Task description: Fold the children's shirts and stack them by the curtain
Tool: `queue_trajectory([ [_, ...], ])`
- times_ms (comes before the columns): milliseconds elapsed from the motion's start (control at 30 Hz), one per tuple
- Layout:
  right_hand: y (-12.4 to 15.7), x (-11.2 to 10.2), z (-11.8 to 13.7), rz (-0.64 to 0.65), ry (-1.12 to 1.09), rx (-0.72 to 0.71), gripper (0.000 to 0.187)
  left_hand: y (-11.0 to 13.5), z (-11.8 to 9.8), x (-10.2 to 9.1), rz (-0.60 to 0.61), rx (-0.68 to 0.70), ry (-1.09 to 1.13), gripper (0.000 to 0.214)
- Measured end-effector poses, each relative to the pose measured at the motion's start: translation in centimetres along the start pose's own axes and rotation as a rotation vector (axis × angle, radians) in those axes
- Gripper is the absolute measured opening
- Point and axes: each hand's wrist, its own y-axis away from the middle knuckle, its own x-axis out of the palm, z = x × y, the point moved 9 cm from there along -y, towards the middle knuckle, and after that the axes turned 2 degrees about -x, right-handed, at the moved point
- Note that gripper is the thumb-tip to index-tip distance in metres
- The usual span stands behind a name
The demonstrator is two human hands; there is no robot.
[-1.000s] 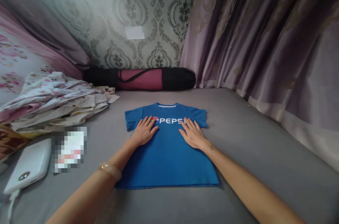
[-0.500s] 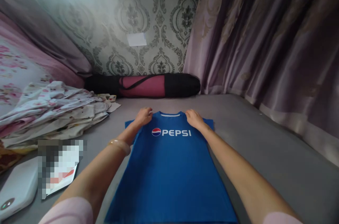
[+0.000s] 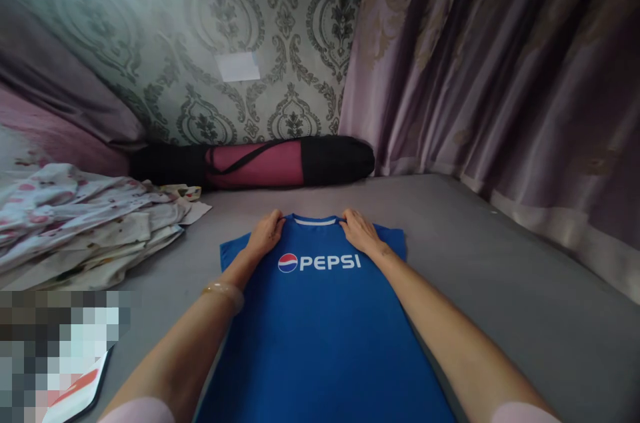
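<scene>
A blue T-shirt with a white PEPSI print and a round logo lies spread out, front side up, its collar away from me. My left hand is at the shoulder left of the collar, its fingers closed on the cloth. At the opposite shoulder, right beside the neckline, my right hand pinches the fabric in the same way. Both short sleeves stick out past my wrists. The shirt's lower hem runs out of view at the bottom. A pale bangle circles my left wrist.
The shirt rests on a grey sheet. A black and maroon rolled bag lies along the patterned wall. Crumpled printed cloth is heaped at the left, with a partly blurred-out flat object in front. Purple curtains hang at the right.
My hands have moved inward to the collar and closed on the shoulders. The sleeves look more spread. The view has shifted right, so the phone at the lower left is out of sight.
</scene>
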Motion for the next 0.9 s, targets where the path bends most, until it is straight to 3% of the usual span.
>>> queue_trajectory([
  [167,-0.4,0.6,0.4,0.022,0.164,-0.102,0.022,0.2,-0.9,0.7,0.089,0.029,-0.243,0.029],
  [367,-3.0,0.8,-0.1,0.032,0.324,-0.184,0.029,-1.8,-1.1,0.1,0.014,0.078,-0.460,0.029],
  [467,-4.3,0.7,-0.2,0.021,0.285,-0.174,0.029,-2.9,-1.1,-0.2,-0.027,0.076,-0.476,0.032],
  [533,-4.9,0.8,-0.7,0.041,0.191,-0.120,0.028,-3.4,-0.7,0.1,0.011,0.054,-0.441,0.033],
  [633,-5.1,0.9,-3.6,0.144,0.000,0.052,0.040,-3.5,1.9,0.2,0.147,-0.092,-0.321,0.044],
  [767,-3.4,-0.1,-9.3,0.287,-0.151,0.228,0.063,-1.8,7.9,-1.4,0.277,-0.303,-0.174,0.062],
  [900,-1.3,-1.4,-13.2,0.344,-0.199,0.258,0.034,-0.4,11.5,-2.8,0.314,-0.269,0.019,0.057],
])
